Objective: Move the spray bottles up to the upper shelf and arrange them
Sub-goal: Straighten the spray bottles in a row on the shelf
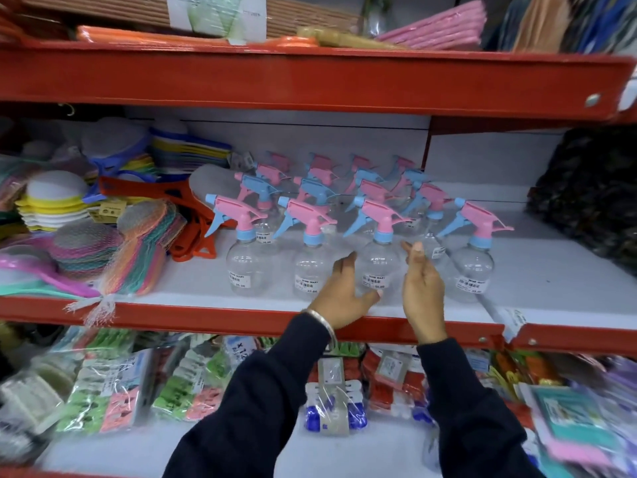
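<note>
Several clear spray bottles with pink and blue trigger heads stand in rows on the white middle shelf [537,270]. In the front row, one bottle [376,267] sits between my two hands. My left hand [344,298] is open with its thumb near that bottle's base. To the bottle's right, my right hand [422,288] is also open with fingers raised; neither hand grips it. Other front-row bottles stand at the left [241,260], at centre-left [308,267] and at the far right [474,270].
Netted scrubbers [86,250], sponges and orange plastic items crowd the shelf's left side. A dark patterned bundle [593,194] fills the right end. A red shelf beam [310,81] runs overhead. Packaged goods [331,401] lie on the shelf below.
</note>
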A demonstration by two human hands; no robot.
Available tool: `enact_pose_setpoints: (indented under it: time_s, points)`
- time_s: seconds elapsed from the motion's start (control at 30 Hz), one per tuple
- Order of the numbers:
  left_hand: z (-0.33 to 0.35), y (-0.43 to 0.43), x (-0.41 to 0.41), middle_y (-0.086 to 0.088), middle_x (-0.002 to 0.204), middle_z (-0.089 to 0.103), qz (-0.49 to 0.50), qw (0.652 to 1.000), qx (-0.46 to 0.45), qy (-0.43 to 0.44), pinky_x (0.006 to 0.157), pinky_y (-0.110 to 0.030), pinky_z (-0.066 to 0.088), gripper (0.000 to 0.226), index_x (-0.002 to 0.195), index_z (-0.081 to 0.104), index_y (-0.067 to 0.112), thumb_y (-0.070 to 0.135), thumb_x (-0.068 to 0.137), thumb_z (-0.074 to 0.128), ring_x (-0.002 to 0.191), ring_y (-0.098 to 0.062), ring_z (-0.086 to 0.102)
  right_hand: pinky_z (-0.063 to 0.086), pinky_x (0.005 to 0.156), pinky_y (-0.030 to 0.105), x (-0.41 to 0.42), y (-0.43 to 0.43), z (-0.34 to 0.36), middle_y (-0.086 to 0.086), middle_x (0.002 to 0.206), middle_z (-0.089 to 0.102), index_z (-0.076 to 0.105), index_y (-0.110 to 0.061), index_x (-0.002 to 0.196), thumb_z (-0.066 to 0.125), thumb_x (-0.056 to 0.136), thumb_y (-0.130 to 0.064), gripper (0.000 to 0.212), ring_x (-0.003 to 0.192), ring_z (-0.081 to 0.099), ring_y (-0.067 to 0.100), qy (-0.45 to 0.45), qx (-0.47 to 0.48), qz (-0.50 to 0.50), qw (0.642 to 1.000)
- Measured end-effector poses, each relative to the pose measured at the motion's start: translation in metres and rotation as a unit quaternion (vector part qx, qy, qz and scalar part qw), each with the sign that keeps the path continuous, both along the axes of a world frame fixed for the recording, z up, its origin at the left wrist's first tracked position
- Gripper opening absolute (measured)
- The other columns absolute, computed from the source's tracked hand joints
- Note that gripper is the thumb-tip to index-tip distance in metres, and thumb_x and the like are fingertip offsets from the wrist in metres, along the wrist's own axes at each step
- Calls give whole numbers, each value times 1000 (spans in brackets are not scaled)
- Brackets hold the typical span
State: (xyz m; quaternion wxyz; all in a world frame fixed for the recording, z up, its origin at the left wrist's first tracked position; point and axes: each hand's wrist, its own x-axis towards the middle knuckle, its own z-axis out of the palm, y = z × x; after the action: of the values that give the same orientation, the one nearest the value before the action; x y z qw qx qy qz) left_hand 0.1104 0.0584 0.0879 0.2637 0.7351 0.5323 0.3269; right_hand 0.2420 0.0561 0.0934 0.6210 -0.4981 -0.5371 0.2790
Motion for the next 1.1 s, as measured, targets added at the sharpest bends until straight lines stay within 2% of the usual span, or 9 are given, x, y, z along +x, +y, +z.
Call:
enact_pose_setpoints:
  time_s: [0.2, 0.43, 0.57, 0.67, 0.77, 0.87, 0.93, 1.03, 1.1]
  points:
    - [4, 14, 6, -8, 157, 14, -16, 997, -69, -16, 113, -41, 30, 91, 150, -1, 18, 38, 87, 61, 141, -24, 27, 42, 104, 47, 11, 8, -3, 7, 131, 60, 59, -22, 120, 24, 83, -71, 71, 115, 56, 21, -27, -52, 46, 997]
    - [0, 0, 10, -6, 155, 21, 22, 996, -52, -67, 112, -39, 32, 84, 150, 8, 17, 36, 87, 61, 137, -22, 34, 39, 107, 48, 20, 3, -5, 3, 134, 57, 58, -25, 122, 23, 70, -86, 88, 123, 52, 19, -13, -56, 88, 994]
    - [-1, -21, 37, 1, 140, 35, 129, 974, 139, -121, 107, -25, 32, 61, 140, 29, 17, 26, 88, 60, 129, -12, 38, 42, 105, 36, 37, -10, -9, -2, 128, 61, 58, -29, 119, 30, 78, -76, 68, 119, 54, 8, 42, 32, 30, 998]
    - [-2, -30, 68, 5, 128, 42, 98, 958, 237, -130, 100, -17, 35, 47, 131, 40, 19, 23, 88, 57, 118, -6, 43, 44, 98, 24, 61, -17, -14, -1, 128, 60, 57, -28, 121, 31, 89, -58, 51, 116, 53, 0, 48, 99, -78, 991]
    - [-2, -17, 97, 5, 137, 36, 31, 983, 150, -103, 106, -27, 36, 55, 139, 33, 21, 26, 89, 57, 124, -6, 39, 38, 107, 37, 87, -12, -14, 4, 141, 49, 46, -24, 131, 31, 95, -49, 47, 129, 45, 16, 35, 95, -140, 985]
    - [6, 6, 118, -1, 152, 22, -24, 993, -1, -112, 111, -35, 33, 71, 147, 17, 19, 27, 90, 58, 136, -17, 33, 31, 102, 29, 106, -1, -10, 8, 148, 38, 35, -16, 139, 27, 92, -54, 61, 133, 40, 23, 13, 0, -107, 994]
    - [12, 17, 127, -3, 156, 15, -56, 991, -60, -109, 113, -37, 30, 77, 149, 9, 19, 24, 90, 58, 140, -21, 26, 32, 96, 30, 113, 0, -6, 6, 142, 45, 36, -15, 138, 23, 89, -60, 68, 125, 46, 24, 6, -36, -75, 997]
    - [14, 26, 132, -1, 157, 14, -86, 988, -96, -90, 113, -36, 29, 80, 150, 5, 19, 20, 90, 58, 141, -21, 24, 32, 89, 27, 117, -1, -1, -3, 112, 51, 48, -17, 128, 23, 94, -53, 55, 105, 47, 14, 17, -45, -51, 998]
    - [10, 25, 130, 0, 157, 17, -93, 986, -101, -100, 112, -34, 30, 79, 150, 7, 21, 17, 90, 58, 140, -21, 27, 36, 90, 31, 119, 1, -2, -4, 107, 54, 54, -21, 122, 23, 94, -55, 54, 103, 51, 17, 19, -46, -47, 998]
